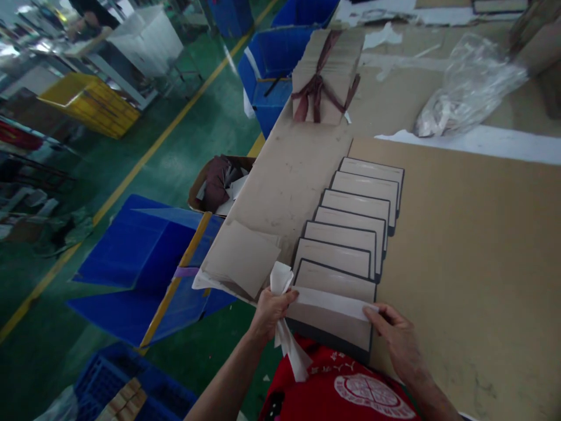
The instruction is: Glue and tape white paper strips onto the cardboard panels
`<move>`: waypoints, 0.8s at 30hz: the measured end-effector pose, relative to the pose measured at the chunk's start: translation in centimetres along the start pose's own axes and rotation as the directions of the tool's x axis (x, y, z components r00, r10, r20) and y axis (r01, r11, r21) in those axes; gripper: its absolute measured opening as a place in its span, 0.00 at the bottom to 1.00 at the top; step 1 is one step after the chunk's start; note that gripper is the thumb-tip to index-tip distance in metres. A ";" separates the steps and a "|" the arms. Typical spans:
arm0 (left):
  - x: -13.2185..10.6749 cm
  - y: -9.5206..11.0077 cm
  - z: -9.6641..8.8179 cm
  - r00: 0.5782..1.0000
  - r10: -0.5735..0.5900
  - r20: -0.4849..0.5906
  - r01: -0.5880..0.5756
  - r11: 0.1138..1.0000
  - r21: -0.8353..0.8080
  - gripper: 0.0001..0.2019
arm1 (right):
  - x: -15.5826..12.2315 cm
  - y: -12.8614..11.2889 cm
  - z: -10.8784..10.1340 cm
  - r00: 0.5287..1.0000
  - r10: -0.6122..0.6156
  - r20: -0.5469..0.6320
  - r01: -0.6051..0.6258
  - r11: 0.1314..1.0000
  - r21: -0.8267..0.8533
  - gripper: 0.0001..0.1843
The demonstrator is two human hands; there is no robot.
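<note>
My left hand (270, 313) is closed round a bunch of white paper strips (291, 351), whose ends hang down and stick up above the fist. Between my two hands a single white strip (328, 301) is stretched across the nearest dark-edged panel (333, 330). My right hand (397, 336) pinches that strip's right end over the panel's right edge. Beyond it, several similar beige panels (344, 237) with dark borders overlap in a row running away from me on the table.
Loose beige sheets (245, 257) lie at the table's left corner. Farther back are a ribbon-tied stack of boards (324, 76) and a clear plastic bag (471, 88). Blue bins (144, 251) and a scrap-filled box (214, 181) stand left of the table. A yellow bin (90, 105) is across the aisle.
</note>
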State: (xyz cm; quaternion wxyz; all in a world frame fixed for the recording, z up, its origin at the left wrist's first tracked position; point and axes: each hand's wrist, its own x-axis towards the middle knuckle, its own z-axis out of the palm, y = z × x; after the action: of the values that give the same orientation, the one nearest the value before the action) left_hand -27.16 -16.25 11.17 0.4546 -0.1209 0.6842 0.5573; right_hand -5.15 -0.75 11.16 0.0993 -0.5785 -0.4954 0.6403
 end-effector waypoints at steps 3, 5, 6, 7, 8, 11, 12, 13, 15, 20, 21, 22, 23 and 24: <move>1.2 -0.7 0.9 0.999 0.038 -0.013 -0.037 0.998 0.055 0.22 | 1.3 1.4 -0.1 0.997 -0.013 -0.081 0.009 0.998 -0.056 0.22; 1.9 -0.8 1.4 0.999 0.051 -0.009 -0.050 0.995 0.091 0.21 | 2.1 2.0 -0.3 0.993 -0.046 -0.110 0.031 0.990 -0.135 0.23; 2.3 -0.8 1.6 0.998 0.054 -0.012 -0.053 0.993 0.106 0.21 | 2.4 2.3 -0.4 0.992 -0.065 -0.112 0.046 0.985 -0.168 0.23; 2.6 -0.8 1.7 0.998 0.060 -0.018 -0.057 0.991 0.124 0.20 | 2.7 2.5 -0.4 0.990 -0.086 -0.116 0.062 0.979 -0.192 0.23; 2.9 -0.8 1.8 0.997 0.068 -0.028 -0.064 0.988 0.144 0.20 | 2.9 2.7 -0.4 0.986 -0.109 -0.125 0.081 0.974 -0.210 0.23; 4.0 -0.9 2.2 0.992 0.108 -0.069 -0.092 0.975 0.203 0.19 | 3.6 3.1 -0.1 0.960 -0.217 -0.177 0.166 0.950 -0.265 0.20; 4.4 -0.9 2.4 0.988 0.126 -0.083 -0.105 0.969 0.223 0.18 | 3.8 3.2 0.0 0.944 -0.270 -0.192 0.209 0.935 -0.288 0.18; 4.7 -0.9 2.6 0.984 0.147 -0.098 -0.120 0.962 0.244 0.18 | 4.0 3.3 0.2 0.924 -0.325 -0.202 0.255 0.916 -0.310 0.18; 5.4 -0.9 3.0 0.973 0.193 -0.130 -0.149 0.946 0.287 0.17 | 4.5 3.6 0.4 0.883 -0.417 -0.216 0.329 0.877 -0.349 0.17; 6.3 -1.0 3.5 0.935 0.296 -0.195 -0.202 0.897 0.394 0.17 | 5.5 4.2 1.0 0.838 -0.482 -0.256 0.370 0.847 -0.381 0.17; 6.4 -1.0 3.5 0.927 0.315 -0.202 -0.210 0.884 0.417 0.18 | 5.7 4.4 1.0 0.837 -0.482 -0.259 0.369 0.847 -0.381 0.16; 6.4 -1.0 3.5 0.919 0.334 -0.209 -0.217 0.871 0.440 0.18 | 5.8 4.5 1.1 0.838 -0.480 -0.261 0.367 0.848 -0.383 0.16; 6.5 -1.0 3.5 0.911 0.353 -0.214 -0.223 0.858 0.464 0.19 | 6.0 4.6 1.2 0.839 -0.478 -0.260 0.365 0.848 -0.384 0.16; 6.5 -1.0 3.5 0.903 0.370 -0.219 -0.228 0.844 0.486 0.19 | 6.1 4.6 1.2 0.841 -0.477 -0.255 0.364 0.848 -0.385 0.16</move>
State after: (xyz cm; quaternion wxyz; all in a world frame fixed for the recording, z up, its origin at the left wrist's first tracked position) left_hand -28.40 -11.36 5.69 0.2658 0.0124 0.8661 0.4232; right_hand -6.02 0.61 3.56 0.2280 -0.5640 -0.6842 0.4023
